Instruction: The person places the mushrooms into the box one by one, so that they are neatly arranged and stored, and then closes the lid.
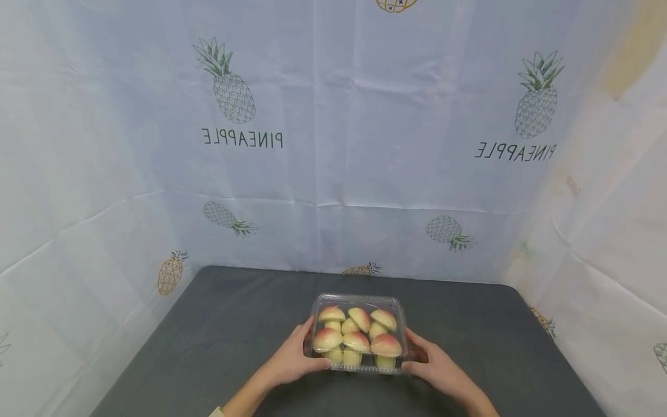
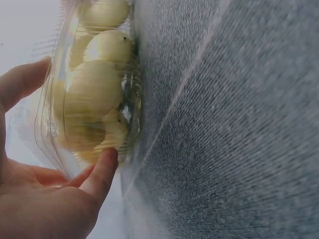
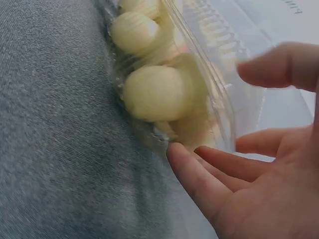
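Observation:
A clear plastic clamshell box point(image 1: 359, 363) sits near the front middle of the dark table, its lid closed. Inside are several mushroom-shaped pieces point(image 1: 386, 345) with pale yellow stems and yellow caps blushed red. My left hand point(image 1: 297, 357) grips the box's left side, thumb at the front corner; in the left wrist view its fingers point(image 2: 102, 172) reach along the lower wall. On the opposite side my right hand point(image 1: 435, 366) holds the box, thumb at the front right corner. The right wrist view shows those fingers point(image 3: 192, 172) against the low end wall.
A dark grey cloth point(image 1: 219, 324) covers the table. White curtains point(image 1: 365, 145) printed with pineapples enclose the back and both sides, meeting the table along its far edge.

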The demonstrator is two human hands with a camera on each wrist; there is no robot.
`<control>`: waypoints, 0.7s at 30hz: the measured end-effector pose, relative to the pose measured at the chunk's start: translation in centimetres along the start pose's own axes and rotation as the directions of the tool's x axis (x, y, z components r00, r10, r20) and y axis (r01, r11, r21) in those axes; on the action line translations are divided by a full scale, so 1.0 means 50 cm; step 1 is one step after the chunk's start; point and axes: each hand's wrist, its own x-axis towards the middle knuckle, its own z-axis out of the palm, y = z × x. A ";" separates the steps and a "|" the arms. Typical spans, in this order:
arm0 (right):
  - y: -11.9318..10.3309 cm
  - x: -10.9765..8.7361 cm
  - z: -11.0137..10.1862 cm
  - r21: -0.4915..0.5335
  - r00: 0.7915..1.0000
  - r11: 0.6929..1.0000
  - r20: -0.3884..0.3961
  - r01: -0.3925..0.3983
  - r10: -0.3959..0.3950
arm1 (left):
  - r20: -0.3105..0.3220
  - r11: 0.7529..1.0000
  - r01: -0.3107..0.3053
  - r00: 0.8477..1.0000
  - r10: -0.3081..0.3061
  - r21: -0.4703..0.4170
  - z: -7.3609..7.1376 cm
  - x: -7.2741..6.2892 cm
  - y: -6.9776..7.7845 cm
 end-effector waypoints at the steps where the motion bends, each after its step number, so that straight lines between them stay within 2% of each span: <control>1: 0.001 0.001 0.003 -0.004 1.000 1.000 -0.004 0.006 -0.006 | -0.001 1.000 -0.003 1.000 0.003 0.005 -0.001 0.002 -0.001; 14: 0.029 0.017 0.013 -0.035 0.991 0.991 -0.048 0.126 -0.128 | -0.003 1.000 -0.022 1.000 0.022 -0.014 -0.004 0.016 -0.011; 21: 0.034 0.019 0.010 -0.099 0.989 0.988 -0.075 0.116 -0.124 | -0.001 1.000 -0.017 1.000 0.017 -0.002 -0.003 0.020 -0.009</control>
